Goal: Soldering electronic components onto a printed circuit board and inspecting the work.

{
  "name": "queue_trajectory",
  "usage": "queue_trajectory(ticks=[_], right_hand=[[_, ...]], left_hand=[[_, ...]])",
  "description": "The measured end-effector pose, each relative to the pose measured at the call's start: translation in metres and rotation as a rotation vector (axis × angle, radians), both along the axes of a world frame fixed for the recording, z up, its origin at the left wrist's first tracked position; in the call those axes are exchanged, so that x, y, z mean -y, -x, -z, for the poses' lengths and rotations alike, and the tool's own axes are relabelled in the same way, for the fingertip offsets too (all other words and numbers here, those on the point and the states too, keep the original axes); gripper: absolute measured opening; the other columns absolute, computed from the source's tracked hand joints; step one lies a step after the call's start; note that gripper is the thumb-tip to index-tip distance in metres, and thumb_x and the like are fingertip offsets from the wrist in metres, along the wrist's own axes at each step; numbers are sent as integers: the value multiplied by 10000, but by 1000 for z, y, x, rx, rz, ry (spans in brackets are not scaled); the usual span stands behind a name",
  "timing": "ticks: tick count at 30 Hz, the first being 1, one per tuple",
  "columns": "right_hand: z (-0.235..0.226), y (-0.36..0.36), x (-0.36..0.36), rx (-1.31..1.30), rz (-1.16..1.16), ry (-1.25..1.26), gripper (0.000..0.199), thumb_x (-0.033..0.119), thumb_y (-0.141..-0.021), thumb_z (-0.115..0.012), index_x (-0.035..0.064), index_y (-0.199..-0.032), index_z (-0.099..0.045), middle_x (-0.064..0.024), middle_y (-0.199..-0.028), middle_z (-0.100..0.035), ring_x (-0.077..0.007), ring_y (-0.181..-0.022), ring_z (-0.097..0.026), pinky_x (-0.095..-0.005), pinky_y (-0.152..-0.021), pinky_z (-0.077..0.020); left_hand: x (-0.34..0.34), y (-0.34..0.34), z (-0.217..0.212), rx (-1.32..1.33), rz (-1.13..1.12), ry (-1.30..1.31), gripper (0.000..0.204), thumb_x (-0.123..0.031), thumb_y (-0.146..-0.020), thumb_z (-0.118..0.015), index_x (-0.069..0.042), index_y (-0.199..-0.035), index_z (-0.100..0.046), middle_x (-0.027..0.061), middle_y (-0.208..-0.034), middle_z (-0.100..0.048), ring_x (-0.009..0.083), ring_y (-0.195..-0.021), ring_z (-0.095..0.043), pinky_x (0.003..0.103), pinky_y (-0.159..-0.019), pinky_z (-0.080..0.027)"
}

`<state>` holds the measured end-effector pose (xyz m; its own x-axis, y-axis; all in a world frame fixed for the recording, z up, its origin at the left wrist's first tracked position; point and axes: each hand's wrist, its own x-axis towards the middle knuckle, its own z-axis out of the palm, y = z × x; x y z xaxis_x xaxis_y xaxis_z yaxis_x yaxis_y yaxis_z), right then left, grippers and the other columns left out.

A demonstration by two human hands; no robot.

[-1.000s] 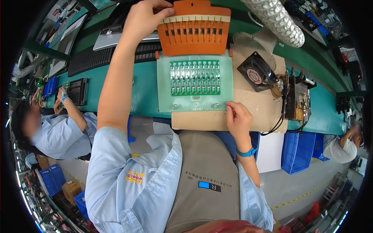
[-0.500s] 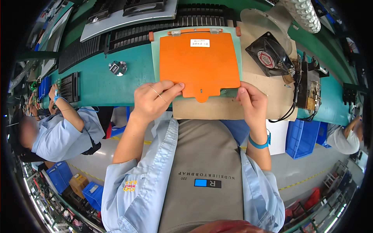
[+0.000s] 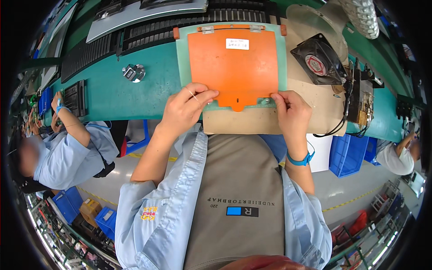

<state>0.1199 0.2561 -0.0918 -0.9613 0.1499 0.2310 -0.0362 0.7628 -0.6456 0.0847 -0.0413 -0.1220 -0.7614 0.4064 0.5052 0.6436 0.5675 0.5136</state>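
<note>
- Cover (image 3: 233,67), orange and thin, lay over the middle of the green plate (image 3: 183,56), between my two grips and just beyond them, its near edge at their fingertips
- Neither side was clearly nearer: my left grip (image 3: 185,108) touched the near left corner, my right grip (image 3: 294,112) the near right one
- It looked slightly wider than deep, so the longer run went left to right, parallel with the far edge and its two silvery hinges (image 3: 208,29)
- On the left, thumb and forefinger came together at the corner; from my end I could not tell whether they pinched the sheet or only pressed it
- On the right, the thumb met the edge with the fingers curled behind; there too I could not tell
- Its face was plain, with a small white label (image 3: 237,43) near the hinges and a rounded, slotted tab (image 3: 237,107) midway along the near edge
- Brown board (image 3: 310,110) showed to the plate's right, over the green surface (image 3: 155,87), with a black fan (image 3: 317,60) above it
</note>
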Motion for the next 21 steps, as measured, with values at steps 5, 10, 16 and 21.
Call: queue_trajectory(ticks=[5,10,16,21], right_hand=[[4,1,4,75,85,107,137,46,-864,-796,21,-981,-728,-36,-692,-641,-172,-567,-541,-298,-550,-448],[4,2,4,112,66,118,209,35,-855,-797,29,-1046,-712,-41,-692,-631,-193,-569,-553,-313,-558,-458],[1,4,8,125,-3,137,223,63,-865,-741,66,-1081,-683,-77,-791,-690,-237,-649,-643,-369,-618,-513],[1,-2,1,79,33,47,242,148,-883,-753,103,-1102,-660,-76,-874,-672,-265,-728,-673,-381,-673,-542]], left_hand=[[-11,0,-18,288,-108,-101,220,-43,-836,-794,-96,-1049,-806,1,-980,-684,144,-676,-619,261,-595,-497],[-19,5,-38,442,-123,-75,187,10,-848,-780,-31,-1030,-800,34,-972,-702,152,-697,-616,248,-644,-495],[-23,18,-63,422,-100,106,194,-108,-829,-796,-104,-1008,-725,-9,-848,-665,212,-673,-614,330,-632,-498],[-40,27,-76,382,-138,297,302,-81,-734,-867,-86,-948,-655,-3,-651,-548,176,-565,-496,337,-565,-413]])
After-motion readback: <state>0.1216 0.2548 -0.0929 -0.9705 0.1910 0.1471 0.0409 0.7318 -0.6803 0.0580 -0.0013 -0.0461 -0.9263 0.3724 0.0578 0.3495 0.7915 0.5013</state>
